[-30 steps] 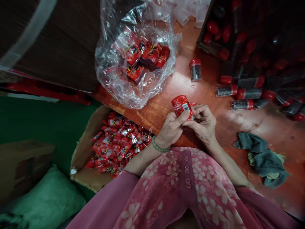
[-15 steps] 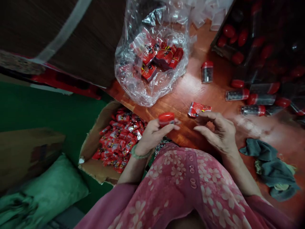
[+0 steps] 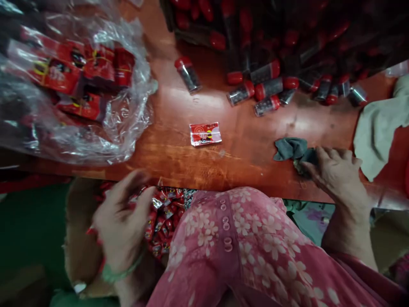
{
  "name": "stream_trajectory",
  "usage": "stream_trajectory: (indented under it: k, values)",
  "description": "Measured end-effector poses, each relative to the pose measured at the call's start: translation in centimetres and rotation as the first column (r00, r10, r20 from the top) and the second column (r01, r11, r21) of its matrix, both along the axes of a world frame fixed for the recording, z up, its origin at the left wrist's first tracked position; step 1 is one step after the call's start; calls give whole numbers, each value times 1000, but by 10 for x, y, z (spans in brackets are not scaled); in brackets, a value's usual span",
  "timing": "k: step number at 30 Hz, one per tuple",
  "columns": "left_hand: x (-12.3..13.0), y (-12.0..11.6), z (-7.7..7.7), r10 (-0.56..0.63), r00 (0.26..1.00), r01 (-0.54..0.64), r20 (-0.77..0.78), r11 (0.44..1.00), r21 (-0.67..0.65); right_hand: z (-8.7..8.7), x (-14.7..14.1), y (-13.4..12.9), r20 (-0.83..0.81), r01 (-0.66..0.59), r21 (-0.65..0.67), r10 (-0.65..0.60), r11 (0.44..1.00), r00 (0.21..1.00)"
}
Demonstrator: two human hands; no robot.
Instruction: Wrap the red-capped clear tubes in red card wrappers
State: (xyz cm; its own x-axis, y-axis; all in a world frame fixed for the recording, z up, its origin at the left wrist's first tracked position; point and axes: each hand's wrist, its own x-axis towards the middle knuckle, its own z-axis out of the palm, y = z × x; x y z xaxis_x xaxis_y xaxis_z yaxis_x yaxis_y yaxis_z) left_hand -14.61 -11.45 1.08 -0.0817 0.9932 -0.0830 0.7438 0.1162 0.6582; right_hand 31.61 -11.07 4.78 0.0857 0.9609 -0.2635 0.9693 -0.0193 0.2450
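"Where's the left hand?"

"Over the cardboard box of red sachets, its fingers curled and blurred. I can't tell whether they hold any."

"And the right hand?"

"Its fingers are bent down, gripping a grey rag on the wooden surface."

"Any risk?"

"A careless sweep of that rag could knock the capped bottles rolling off the edge."

On the wooden tabletop lies one flat red packet, near a clear plastic bag of packets, many red-capped jars, and a pale cloth.
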Motion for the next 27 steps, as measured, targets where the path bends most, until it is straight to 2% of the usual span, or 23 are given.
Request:
stream_trajectory:
  k: [1,2,3,4,6,7,9,11,14,18,20,22,24,27]
  values:
    - [32,20,0,-97,989,96,112,995,11,-3,2,-7,19,28,-27,-27,999,999]
    - [66,40,-1,-277,942,272,187,961,54,-7,3,-11,29,52,-50,-50,997,998]
    - [101,57,-3,-476,857,459,199,880,126,-12,3,-14,42,77,-62,-74,995,996]
    - [135,71,-6,-621,766,590,170,782,199,-17,3,-14,56,100,-63,-97,993,994]
    - [199,89,-14,-803,594,774,52,588,234,-28,6,-13,57,114,-37,-112,993,992]
    - [226,93,-19,-846,532,830,-22,516,212,-34,9,-12,42,102,-11,-101,995,994]
    - [270,95,-30,-846,496,867,-194,469,170,-43,16,-12,6,62,60,-63,996,998]
    - [298,94,-42,-842,445,895,-305,408,179,-50,25,-14,-36,19,150,-14,989,999]
    - [317,97,-57,-865,399,916,-305,362,173,-56,35,-14,-102,-21,256,48,967,994]
    - [326,103,-64,-885,434,901,-170,421,109,-50,40,-2,-108,-50,270,82,962,991]
    - [325,104,-61,-878,463,886,-121,455,95,-43,42,6,-98,-77,227,102,971,990]
    - [318,104,-57,-875,474,878,-96,462,121,-37,46,14,-115,-86,180,107,980,988]
    - [306,105,-53,-888,450,885,-96,429,182,-33,52,22,-218,-91,131,118,987,969]
    - [286,109,-53,-913,388,908,-122,357,217,-27,51,41,-426,-133,111,168,985,889]
